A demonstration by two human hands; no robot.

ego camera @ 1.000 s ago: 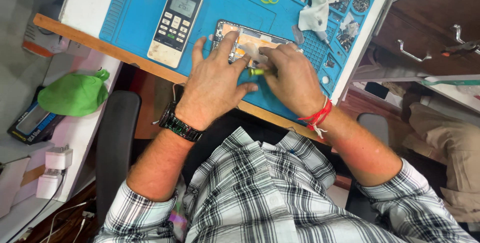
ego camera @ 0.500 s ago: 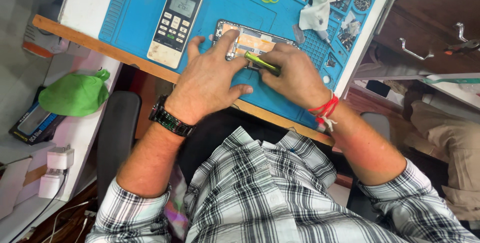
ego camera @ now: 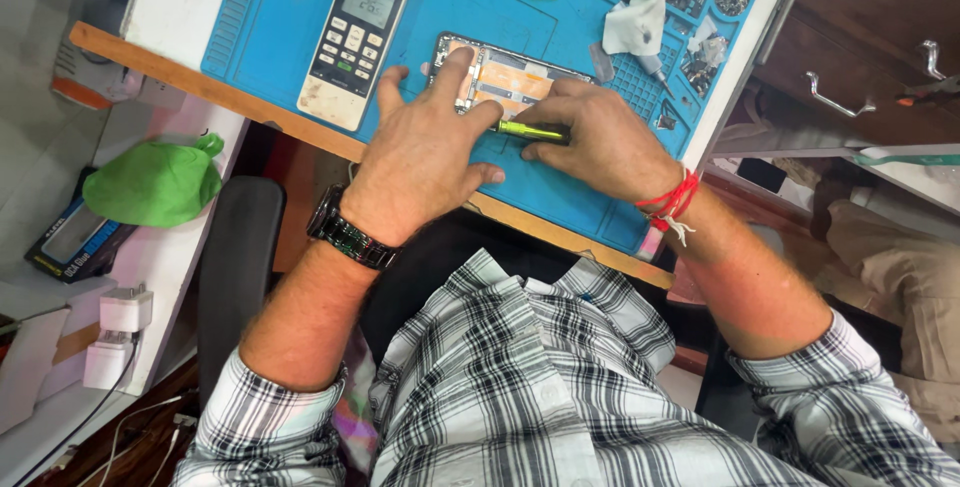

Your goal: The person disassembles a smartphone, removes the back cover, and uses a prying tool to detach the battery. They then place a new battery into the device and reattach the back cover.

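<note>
A: Which hand is doing what here?

B: My left hand (ego camera: 425,152) is lying spread, palm down, fingers pressing the near-left part of the opened phone (ego camera: 505,82) and clasping nothing. My right hand (ego camera: 600,142) is pinching a green-handled screwdriver (ego camera: 530,131), fingers closed around its dark end.

A: Where is the phone lying?

B: It is lying flat on the blue mat (ego camera: 280,7), its back off and its inner parts showing. Its long axis is running left to right, tilting a little nearer toward the right. It is sitting just beyond both hands, on their far side.

A: And the screwdriver against it?

B: The tool is lying nearly level along the phone's near edge, its tip pointing left toward my left fingers. I cannot tell whether the tip is touching a screw; my fingers are hiding it.

A: Which hand is nearer the phone?

B: Both are touching or just beside it. The left is covering its left end; the right is resting at its near-right corner.

A: What else is lying about?

B: A white remote (ego camera: 355,37) is lying to the left on the mat, well apart from the phone. A white cloth (ego camera: 635,17) and small parts are lying at the far right.
</note>
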